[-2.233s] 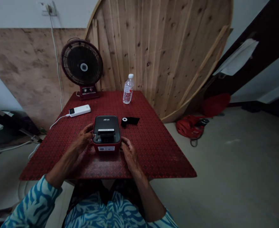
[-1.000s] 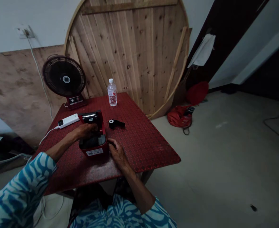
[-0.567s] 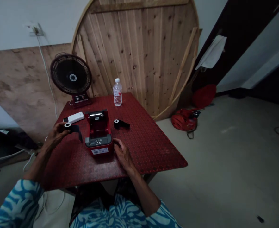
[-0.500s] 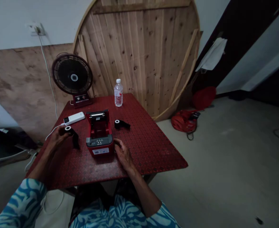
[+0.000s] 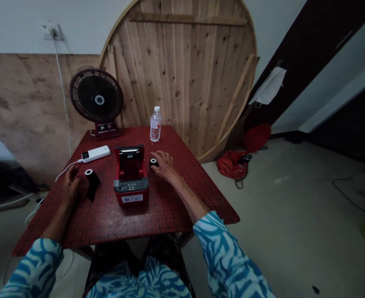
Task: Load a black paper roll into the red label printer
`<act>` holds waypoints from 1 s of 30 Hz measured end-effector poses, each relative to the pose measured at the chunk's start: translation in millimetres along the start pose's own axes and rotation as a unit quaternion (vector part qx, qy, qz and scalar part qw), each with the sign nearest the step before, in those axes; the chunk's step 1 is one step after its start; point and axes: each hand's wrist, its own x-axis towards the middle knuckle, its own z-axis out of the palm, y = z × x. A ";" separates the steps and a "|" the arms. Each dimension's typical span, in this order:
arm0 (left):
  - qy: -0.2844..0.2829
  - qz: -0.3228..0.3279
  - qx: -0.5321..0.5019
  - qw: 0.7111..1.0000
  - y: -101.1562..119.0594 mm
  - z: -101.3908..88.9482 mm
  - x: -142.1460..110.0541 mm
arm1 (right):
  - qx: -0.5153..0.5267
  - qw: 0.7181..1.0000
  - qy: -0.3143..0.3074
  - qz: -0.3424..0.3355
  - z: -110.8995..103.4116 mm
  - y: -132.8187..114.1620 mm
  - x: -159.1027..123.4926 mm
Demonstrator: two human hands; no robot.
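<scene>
A small red and dark grey label printer (image 5: 131, 186) stands on the table with its lid raised, showing the hollow inside. Left of it, a black ribbon roll (image 5: 92, 178) with a white core lies with a loose tail trailing toward me. My left hand (image 5: 70, 186) rests beside that roll, fingers apart and holding nothing. On the printer's right, my right hand (image 5: 165, 166) has its thumb and fingers around a second black ribbon roll (image 5: 153, 162). The white core of this roll faces up, and the palm hides its tail.
The red patterned table (image 5: 170, 203) also holds a white power bank (image 5: 96, 153) with a cable, a fan (image 5: 97, 99) and a water bottle (image 5: 155, 125). A round wooden board (image 5: 182, 78) leans on the wall behind. A red bag (image 5: 232, 164) lies on the floor to the right.
My left hand has let go of the left roll, whose tail now points toward me. My right hand has moved from the printer's side up to the right roll.
</scene>
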 end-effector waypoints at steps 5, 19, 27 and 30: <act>0.048 -0.036 -0.046 0.997 9.8 -0.1 -5.0 | -0.033 0.995 -0.098 -0.001 11.6 7.3 16.3; 0.069 0.188 0.019 0.980 120.8 -2.5 -57.5 | 0.416 0.901 0.037 0.114 -36.5 -24.3 -61.8; -0.194 0.349 0.140 0.906 192.0 38.2 -92.2 | 0.471 0.880 -0.030 0.048 -35.8 -82.5 -87.9; -0.214 0.297 0.103 0.925 184.1 33.1 -87.0 | 0.502 0.863 -0.044 0.038 -33.6 -83.9 -92.7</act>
